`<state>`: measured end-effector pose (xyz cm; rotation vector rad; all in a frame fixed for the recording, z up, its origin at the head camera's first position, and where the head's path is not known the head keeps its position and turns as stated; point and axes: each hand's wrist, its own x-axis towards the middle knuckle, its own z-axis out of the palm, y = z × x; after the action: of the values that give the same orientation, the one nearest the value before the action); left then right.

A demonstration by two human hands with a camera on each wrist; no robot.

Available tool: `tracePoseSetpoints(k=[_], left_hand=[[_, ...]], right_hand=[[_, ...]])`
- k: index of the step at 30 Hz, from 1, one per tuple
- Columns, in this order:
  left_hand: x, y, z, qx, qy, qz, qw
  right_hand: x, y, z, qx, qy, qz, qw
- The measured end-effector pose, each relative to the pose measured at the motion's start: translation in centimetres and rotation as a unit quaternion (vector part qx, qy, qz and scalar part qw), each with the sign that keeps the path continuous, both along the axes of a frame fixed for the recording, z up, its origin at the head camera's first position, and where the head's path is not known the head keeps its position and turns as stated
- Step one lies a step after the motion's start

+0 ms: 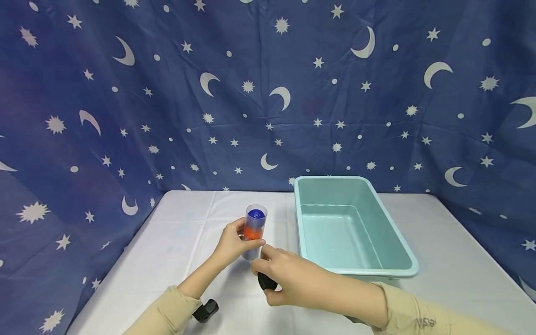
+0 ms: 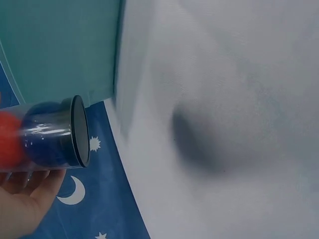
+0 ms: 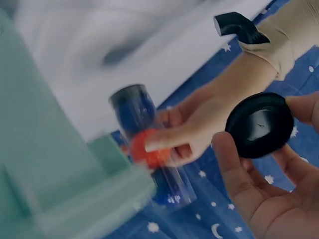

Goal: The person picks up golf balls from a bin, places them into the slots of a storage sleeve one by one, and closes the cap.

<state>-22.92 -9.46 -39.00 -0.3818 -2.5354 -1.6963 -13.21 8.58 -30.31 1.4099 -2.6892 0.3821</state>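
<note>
A clear plastic tube (image 1: 254,231) holding a blue ball (image 1: 256,214) above an orange ball (image 1: 252,232) is gripped upright by the left hand (image 1: 231,243), above the white table (image 1: 188,242). A round black cap (image 3: 259,125) is pinched by the right hand (image 1: 289,279), just beside the tube and near the pale green plastic bin (image 1: 368,265).

Head cam high; wrists close, blurry-ish.

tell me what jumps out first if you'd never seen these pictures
The clear tube near the middle of the white table, gripped by the left hand, with a blue ball above an orange one inside. Just beside it the right hand holds a round black cap. To the right of the tube sits a big mint-green bin, before a starry blue backdrop.
</note>
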Motion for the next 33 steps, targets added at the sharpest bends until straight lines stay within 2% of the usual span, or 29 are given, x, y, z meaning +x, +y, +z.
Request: tracePoseSetpoints(k=[5,9,12,16,22,25,33], left_hand=[[-0.1,0.2,0.6,0.003,0.009,-0.004,0.9999],[-0.1,0.4,1.2,0.001,0.011,-0.006,0.9999],[0.1,0.6,1.7,-0.003,0.009,-0.008,0.9999],[0.3,1.1,2.3,-0.004,0.005,-0.022,0.9997],[0.8,1.7,2.9,-0.003,0.008,-0.048,0.9988],[1.2,1.9,3.2,-0.004,0.010,-0.063,0.9980],[1.6,2.1,3.9,0.004,0.022,-0.071,0.9972]], right_hand=[[-0.3,1.0,1.9,-0.073,-0.039,-0.010,0.997],[-1.5,1.8,3.2,-0.149,-0.060,-0.016,0.987],[-2.7,2.4,4.3,-0.203,-0.117,-0.029,0.972],[-4.5,3.2,5.3,-0.246,-0.179,-0.074,0.950],[-6.8,3.7,5.5,-0.298,-0.216,-0.113,0.923],[-7.4,3.7,5.1,-0.311,-0.224,-0.127,0.915],[-8.0,3.3,4.2,-0.305,-0.208,-0.120,0.922]])
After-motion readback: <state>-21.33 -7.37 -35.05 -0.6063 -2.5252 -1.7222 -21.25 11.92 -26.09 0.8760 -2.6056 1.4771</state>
